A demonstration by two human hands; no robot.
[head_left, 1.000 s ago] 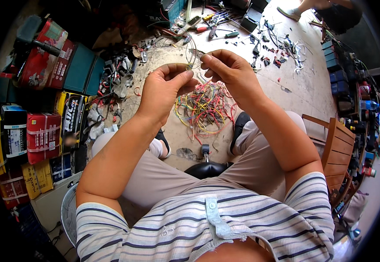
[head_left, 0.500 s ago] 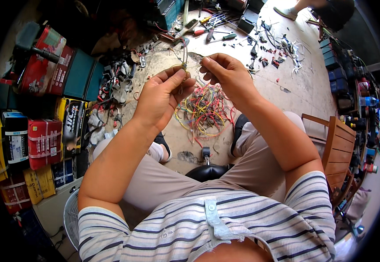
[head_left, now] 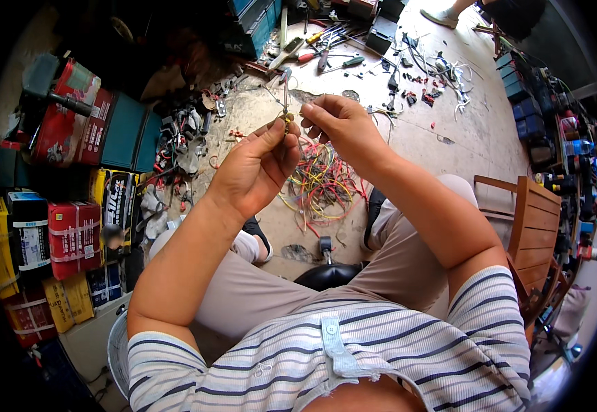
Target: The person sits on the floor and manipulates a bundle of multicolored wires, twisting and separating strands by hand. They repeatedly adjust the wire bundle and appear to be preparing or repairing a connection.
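Note:
I sit with both hands raised in front of me. My left hand (head_left: 256, 165) pinches a small brass-coloured connector (head_left: 286, 118) between thumb and fingers. A thin wire (head_left: 285, 89) rises from that connector. My right hand (head_left: 343, 123) pinches the same small piece from the right side, fingertips almost touching the left thumb. Below the hands, a tangle of red, yellow and green wires (head_left: 320, 184) lies on the concrete floor between my feet.
Stacked boxed batteries (head_left: 72, 237) in red, yellow and black line the left. Screwdrivers and pliers (head_left: 326, 58) lie scattered at the top. A wooden chair (head_left: 535, 226) stands on the right. Another person's foot (head_left: 442, 15) shows at the top.
Both hands have drifted slightly upward and closer together, still holding the small connector and wire. The view has tilted a little.

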